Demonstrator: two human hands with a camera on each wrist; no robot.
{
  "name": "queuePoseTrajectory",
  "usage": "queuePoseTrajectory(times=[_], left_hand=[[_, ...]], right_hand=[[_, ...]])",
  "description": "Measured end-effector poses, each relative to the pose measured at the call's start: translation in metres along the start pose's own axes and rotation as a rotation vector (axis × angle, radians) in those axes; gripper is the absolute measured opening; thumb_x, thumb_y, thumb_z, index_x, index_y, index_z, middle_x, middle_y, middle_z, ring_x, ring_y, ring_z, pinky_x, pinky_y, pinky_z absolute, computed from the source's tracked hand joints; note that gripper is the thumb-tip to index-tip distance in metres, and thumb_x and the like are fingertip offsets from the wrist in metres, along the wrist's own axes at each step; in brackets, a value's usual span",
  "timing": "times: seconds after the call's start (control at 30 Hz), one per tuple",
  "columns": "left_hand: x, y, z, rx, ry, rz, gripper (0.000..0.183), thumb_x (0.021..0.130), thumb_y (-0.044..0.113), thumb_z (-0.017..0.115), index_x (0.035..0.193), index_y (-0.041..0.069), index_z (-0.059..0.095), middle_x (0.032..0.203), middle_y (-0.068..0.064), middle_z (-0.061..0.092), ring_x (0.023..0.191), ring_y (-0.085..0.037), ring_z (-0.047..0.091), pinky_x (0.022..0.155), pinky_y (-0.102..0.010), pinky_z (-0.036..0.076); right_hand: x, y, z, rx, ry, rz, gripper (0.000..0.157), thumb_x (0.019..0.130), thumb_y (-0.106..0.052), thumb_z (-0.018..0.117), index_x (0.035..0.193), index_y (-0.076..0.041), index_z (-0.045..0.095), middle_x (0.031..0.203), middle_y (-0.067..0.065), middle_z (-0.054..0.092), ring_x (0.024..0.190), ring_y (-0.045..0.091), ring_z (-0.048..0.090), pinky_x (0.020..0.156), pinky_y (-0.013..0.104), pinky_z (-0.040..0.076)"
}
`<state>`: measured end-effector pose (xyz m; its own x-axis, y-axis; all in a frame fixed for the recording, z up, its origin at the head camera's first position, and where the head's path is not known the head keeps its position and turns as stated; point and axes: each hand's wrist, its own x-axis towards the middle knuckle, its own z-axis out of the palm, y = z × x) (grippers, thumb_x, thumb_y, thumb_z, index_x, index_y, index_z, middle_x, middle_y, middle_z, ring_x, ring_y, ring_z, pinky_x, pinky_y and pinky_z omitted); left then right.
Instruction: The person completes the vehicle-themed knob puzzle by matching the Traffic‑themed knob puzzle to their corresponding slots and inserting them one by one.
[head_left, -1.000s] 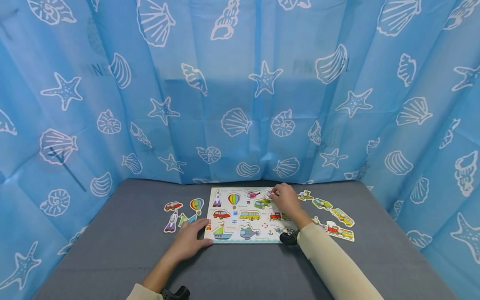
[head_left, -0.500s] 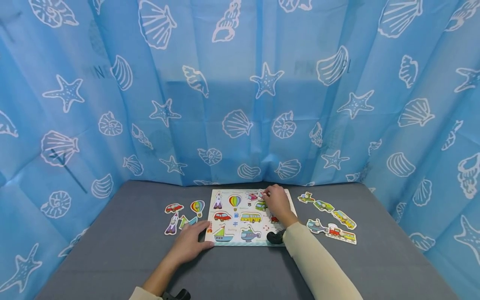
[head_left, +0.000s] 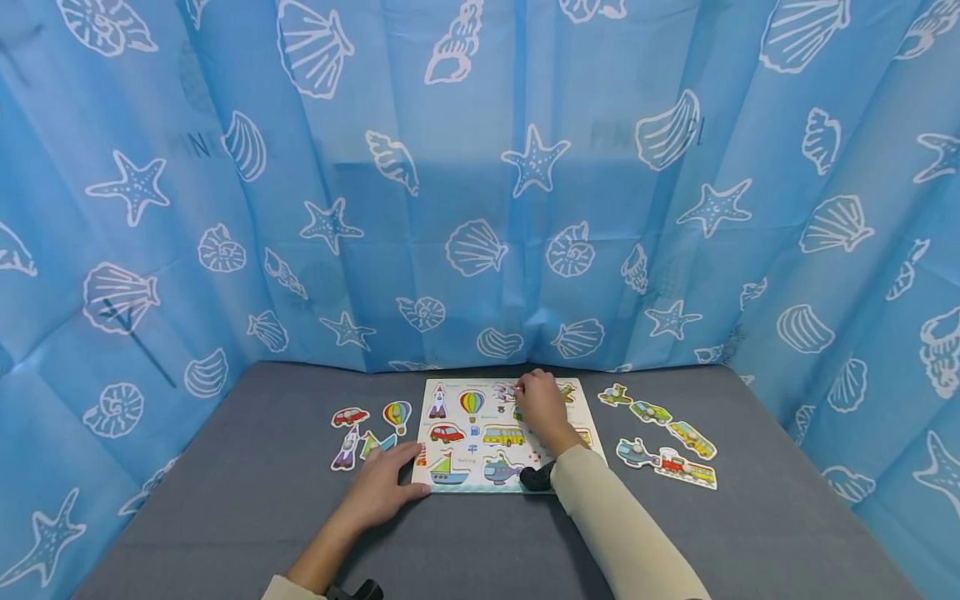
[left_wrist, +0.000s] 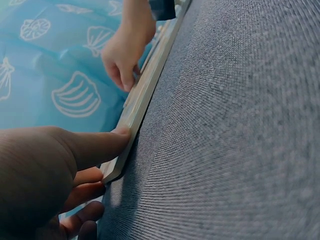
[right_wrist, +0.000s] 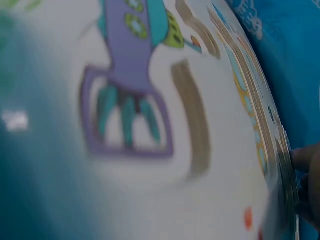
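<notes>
A white puzzle board (head_left: 487,487) printed with vehicles lies flat on the grey tabletop. My left hand (head_left: 381,487) holds its near left corner, thumb (left_wrist: 100,146) along the front edge and fingers at the left side. My right hand (head_left: 544,407) is over the board's upper middle, fingertips pointing down. It pinches a small pink-and-white helicopter puzzle piece (head_left: 504,392), which overlaps the printed helicopter spot; the fingers partly hide it. In the right wrist view the board's printed surface (right_wrist: 225,200) fills most of the frame, with the fingers (right_wrist: 304,160) at the right edge.
Left of the board lie loose pieces: a red car (head_left: 349,417), a balloon (head_left: 397,416), a rocket (head_left: 346,450) and a sailboat (head_left: 375,444). To the right are a plane (head_left: 614,395), green car (head_left: 650,412), bus (head_left: 692,439), submarine (head_left: 636,452) and train (head_left: 686,468). A blue curtain (head_left: 480,283) hangs behind.
My right hand has moved left across the board's top with the helicopter piece, from the upper right to the helicopter spot. The left hand keeps its hold on the corner.
</notes>
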<state>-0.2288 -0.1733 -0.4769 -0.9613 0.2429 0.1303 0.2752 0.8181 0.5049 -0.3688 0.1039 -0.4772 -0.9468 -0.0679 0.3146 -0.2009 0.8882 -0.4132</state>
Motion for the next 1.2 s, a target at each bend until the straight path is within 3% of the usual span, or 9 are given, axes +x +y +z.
queuePoseTrajectory(times=[0.37,0.93,1.2], left_hand=[[0.0,0.0,0.0,-0.008,-0.014,-0.024,0.064,0.078,0.034,0.081,0.133,0.007,0.059,0.135,-0.008,0.057,0.117,-0.029,0.048,0.093,-0.048,0.04],[-0.001,0.001,-0.001,-0.008,0.013,0.01,0.063,0.078,0.031,0.081,0.131,0.005,0.06,0.133,-0.01,0.058,0.12,-0.031,0.049,0.099,-0.051,0.035],[0.0,-0.001,-0.001,-0.01,-0.006,0.001,0.063,0.079,0.032,0.08,0.132,0.006,0.059,0.135,-0.01,0.057,0.121,-0.032,0.048,0.1,-0.053,0.034]], right_hand=[[0.001,-0.011,0.007,0.023,-0.008,0.019,0.013,0.093,-0.014,0.064,0.1,-0.006,0.073,0.102,0.008,0.061,0.095,0.023,0.053,0.088,0.041,0.046],[0.005,-0.015,0.01,0.006,-0.052,0.031,0.013,0.092,-0.017,0.068,0.099,-0.008,0.074,0.107,0.008,0.062,0.099,0.023,0.052,0.092,0.041,0.045],[0.004,-0.017,0.005,0.036,-0.085,0.036,0.027,0.092,-0.02,0.068,0.115,-0.005,0.069,0.112,0.01,0.063,0.103,0.025,0.05,0.095,0.043,0.042]])
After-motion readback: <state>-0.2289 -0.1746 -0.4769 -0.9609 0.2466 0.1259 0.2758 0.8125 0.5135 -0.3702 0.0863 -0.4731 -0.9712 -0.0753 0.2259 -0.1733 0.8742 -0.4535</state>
